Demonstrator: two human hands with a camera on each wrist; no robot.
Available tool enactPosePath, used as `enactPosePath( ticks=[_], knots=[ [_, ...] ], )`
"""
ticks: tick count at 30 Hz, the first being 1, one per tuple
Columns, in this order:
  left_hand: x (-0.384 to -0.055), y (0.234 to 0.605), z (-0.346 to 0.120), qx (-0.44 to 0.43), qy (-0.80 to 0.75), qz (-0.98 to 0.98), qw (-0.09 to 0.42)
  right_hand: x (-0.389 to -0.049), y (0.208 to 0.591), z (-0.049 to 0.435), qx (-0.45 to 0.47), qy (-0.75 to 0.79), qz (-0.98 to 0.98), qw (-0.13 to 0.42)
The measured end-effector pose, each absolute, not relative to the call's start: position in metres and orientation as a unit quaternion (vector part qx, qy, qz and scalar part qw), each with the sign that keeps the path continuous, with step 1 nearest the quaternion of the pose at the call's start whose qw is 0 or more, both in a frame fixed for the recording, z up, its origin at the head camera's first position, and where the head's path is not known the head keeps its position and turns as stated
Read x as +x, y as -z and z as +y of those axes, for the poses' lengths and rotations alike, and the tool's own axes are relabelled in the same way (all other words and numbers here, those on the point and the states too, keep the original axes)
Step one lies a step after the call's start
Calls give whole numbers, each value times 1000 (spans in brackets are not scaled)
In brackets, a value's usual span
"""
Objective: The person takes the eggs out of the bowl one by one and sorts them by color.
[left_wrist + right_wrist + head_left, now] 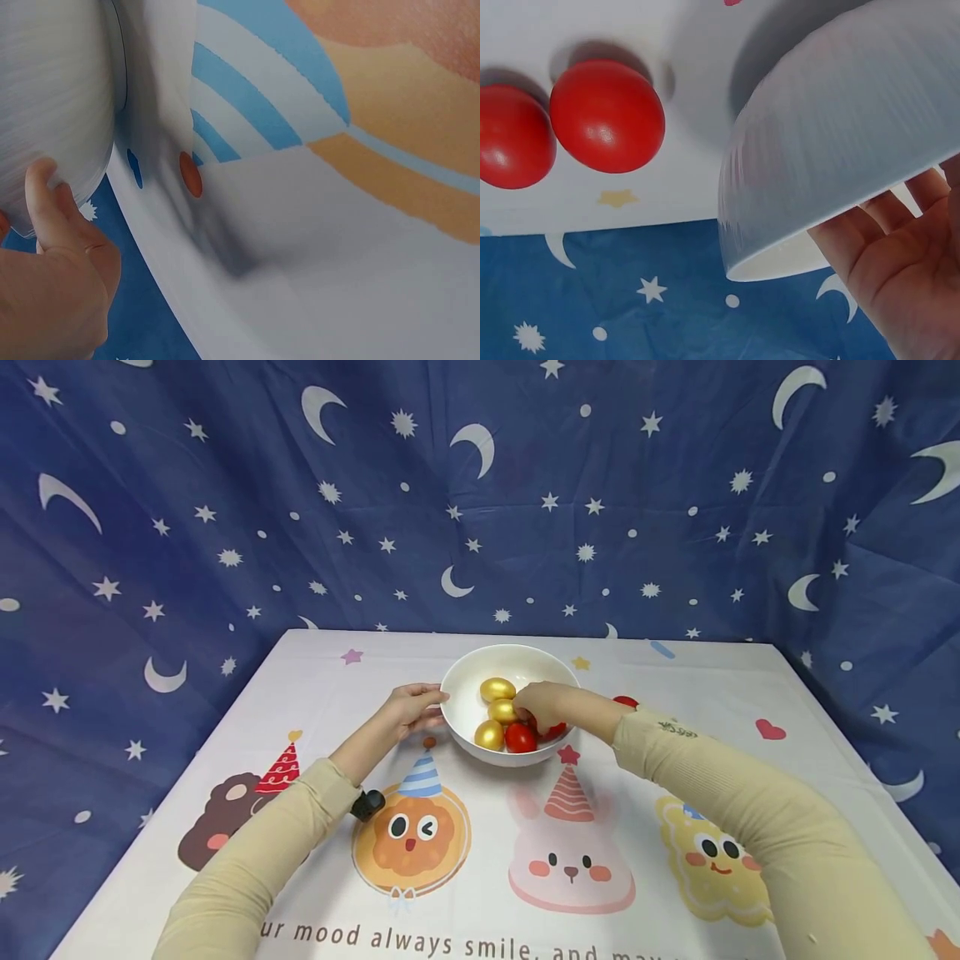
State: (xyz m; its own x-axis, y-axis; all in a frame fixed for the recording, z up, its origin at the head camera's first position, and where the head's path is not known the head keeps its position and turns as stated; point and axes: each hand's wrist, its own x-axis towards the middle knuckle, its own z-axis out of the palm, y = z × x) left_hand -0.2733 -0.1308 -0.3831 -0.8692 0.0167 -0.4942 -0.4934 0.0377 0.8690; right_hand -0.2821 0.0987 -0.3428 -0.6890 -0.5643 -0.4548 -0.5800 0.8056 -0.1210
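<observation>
A white bowl (463, 710) holds several gold eggs (497, 689) and red eggs (521, 737). My left hand (415, 707) holds the bowl's left side, thumb at the rim and fingers against the outer wall; the left wrist view shows these fingers (45, 202) on the wall. Over the right rim, my right hand (546, 703) reaches down into the bowl among the eggs. Its fingertips are hidden there, beside a gold egg and red ones, and I cannot tell whether they grip one. In the right wrist view this hand (907, 262) passes over the rim.
Two red eggs (607, 116) lie side by side on the tablecloth right of the bowl; the right forearm mostly covers them in the head view. The white cloth (480, 843) carries cartoon prints. A dark blue curtain (525, 543) with moons and stars hangs behind the table.
</observation>
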Motion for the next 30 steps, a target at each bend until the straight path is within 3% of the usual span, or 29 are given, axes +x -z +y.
enactPosePath(
  ticks=[30],
  knots=[
    [-272, 379, -131, -173, -670, 696, 191, -277, 315, 106, -345, 2, 900, 267]
  ],
)
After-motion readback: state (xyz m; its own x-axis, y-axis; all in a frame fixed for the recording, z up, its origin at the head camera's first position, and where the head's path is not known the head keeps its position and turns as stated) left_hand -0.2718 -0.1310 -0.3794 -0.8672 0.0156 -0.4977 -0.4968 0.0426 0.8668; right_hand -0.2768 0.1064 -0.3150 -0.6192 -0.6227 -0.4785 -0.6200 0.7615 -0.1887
